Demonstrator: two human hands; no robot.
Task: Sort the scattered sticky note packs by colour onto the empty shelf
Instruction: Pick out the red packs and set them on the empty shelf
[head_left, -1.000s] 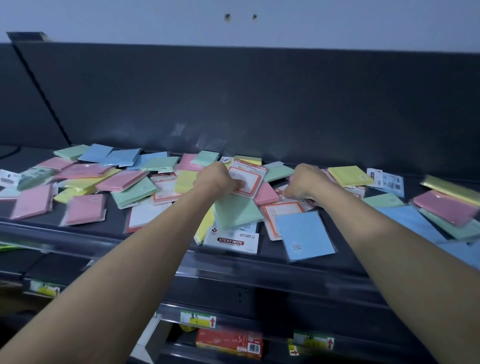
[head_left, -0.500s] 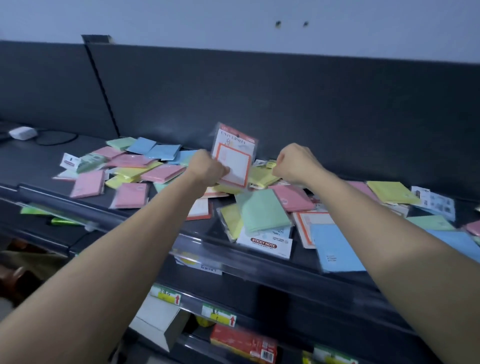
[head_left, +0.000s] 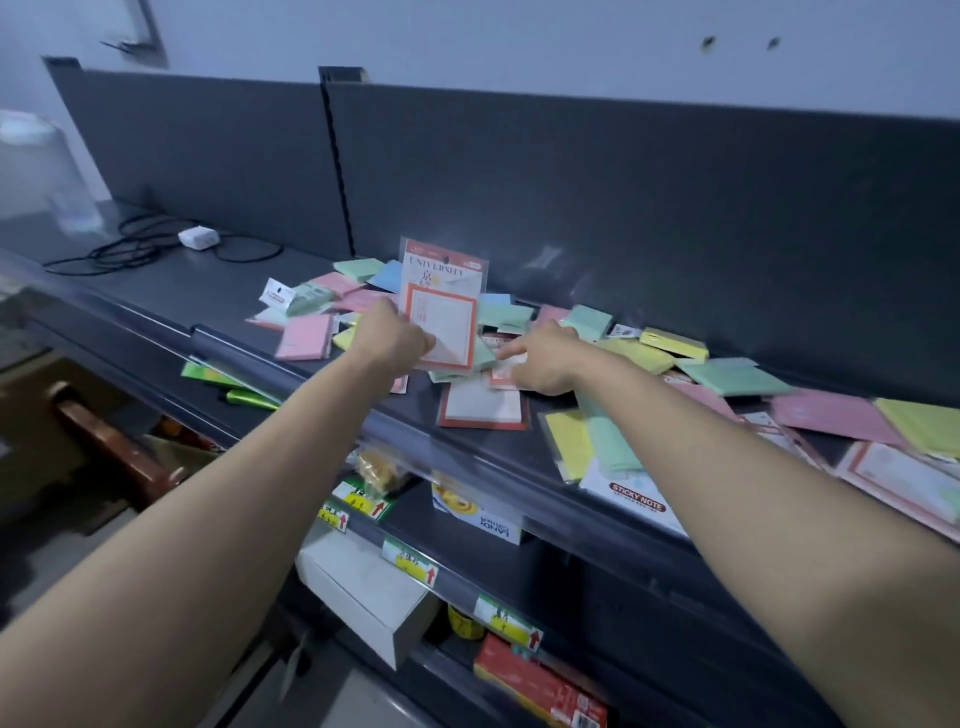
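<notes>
Your left hand (head_left: 397, 338) pinches an orange pack (head_left: 444, 312) upright. Your right hand (head_left: 545, 361) touches a second pack (head_left: 503, 375), grip unclear. Gather the orange ones, then set them on the bare shelf (head_left: 156, 291).

Count: 2 hands (left hand (head_left: 395, 340), right hand (head_left: 545, 358)); min. 3 orange-framed packs (head_left: 447, 317); approx. 6 pink packs (head_left: 306, 338); approx. 5 yellow packs (head_left: 672, 343); 2 blue packs (head_left: 388, 275); 1 white adapter (head_left: 198, 237); 4 price tags (head_left: 410, 564) w/ red arrow.
</notes>
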